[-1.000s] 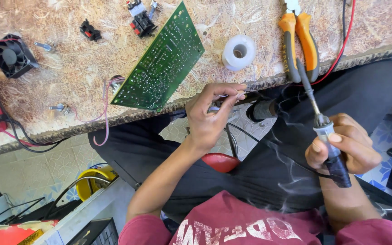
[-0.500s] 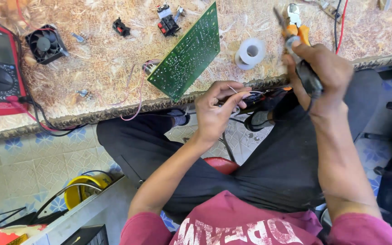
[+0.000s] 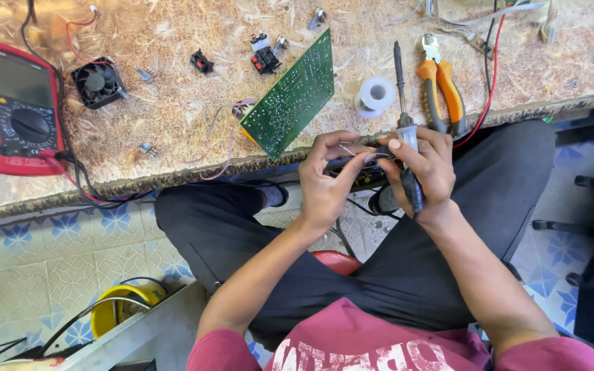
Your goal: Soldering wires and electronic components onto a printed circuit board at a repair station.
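Observation:
My right hand (image 3: 424, 168) grips a soldering iron (image 3: 405, 130) by its dark handle, tip pointing up over the bench edge. My left hand (image 3: 328, 175) pinches a small dark part with thin wires (image 3: 352, 163) just left of the iron; both hands meet at the bench's front edge above my lap. A green circuit board (image 3: 291, 96) lies tilted on the bench just above my left hand. A white solder spool (image 3: 375, 96) sits left of the iron's tip.
Orange-handled pliers (image 3: 441, 86) lie right of the iron. A red multimeter (image 3: 12, 106) with leads sits at far left beside a small black fan (image 3: 97, 82). Small black connectors (image 3: 264, 58) and loose wires dot the chipboard bench (image 3: 173, 137). A yellow reel (image 3: 122, 309) stands on the tiled floor.
My right hand has moved left and down with the soldering iron, from near the pliers to meet my left hand. The view has shifted so more of the bench's left shows.

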